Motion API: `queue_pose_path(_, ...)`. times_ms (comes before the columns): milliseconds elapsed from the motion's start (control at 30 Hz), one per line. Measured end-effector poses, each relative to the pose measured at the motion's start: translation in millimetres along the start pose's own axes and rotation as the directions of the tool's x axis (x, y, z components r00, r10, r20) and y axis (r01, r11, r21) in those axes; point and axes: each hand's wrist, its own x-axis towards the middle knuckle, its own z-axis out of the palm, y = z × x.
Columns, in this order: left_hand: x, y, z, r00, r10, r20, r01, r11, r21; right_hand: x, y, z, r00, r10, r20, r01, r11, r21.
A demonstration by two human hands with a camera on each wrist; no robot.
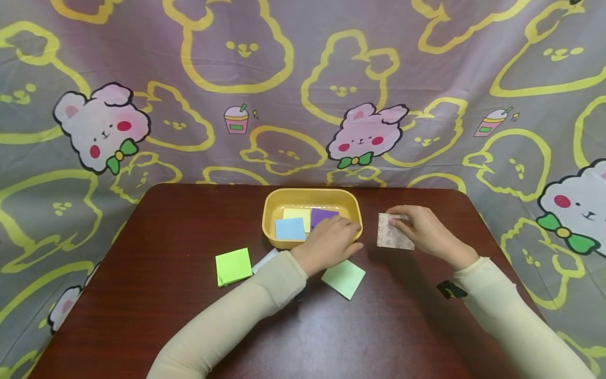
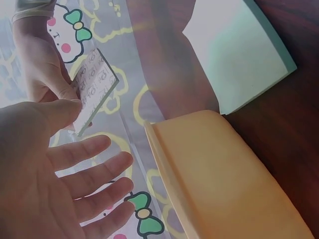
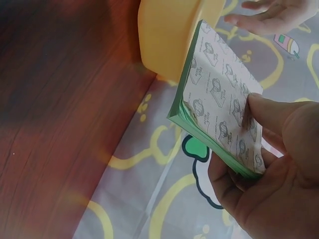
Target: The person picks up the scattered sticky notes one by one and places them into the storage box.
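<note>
My right hand pinches a sticky note pad between thumb and fingers, right of the yellow bin. Its printed white backing faces me, and the right wrist view shows green sheets along the edge of the pad. Over the front right of the yellow bin hovers my left hand, its fingers spread and holding nothing. Inside the bin lie a blue pad, a pale yellow pad and a purple pad, the last partly hidden by the left hand.
On the brown table, a mint green pad lies before the bin. To the left is a bright green pad, beside a pale pad partly covered by the left arm. A patterned curtain hangs behind the table.
</note>
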Motion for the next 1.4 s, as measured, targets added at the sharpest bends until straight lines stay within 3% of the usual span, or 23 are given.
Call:
queue_pose_path(800, -3.3, -7.8, 0.4, 0.999, -0.037, -0.036, 0.036, 0.999, -0.004, 13.2, -7, 8, 1.000, -0.011, 0.000, 0.011, 0.999, 0.034)
queue_pose_path(1400, -5.8, -15.8, -2.0, 0.997, -0.074, -0.024, 0.074, 0.997, -0.011, 23.2, -16, 10, 1.000, -0.030, -0.001, 0.030, 0.998, 0.059)
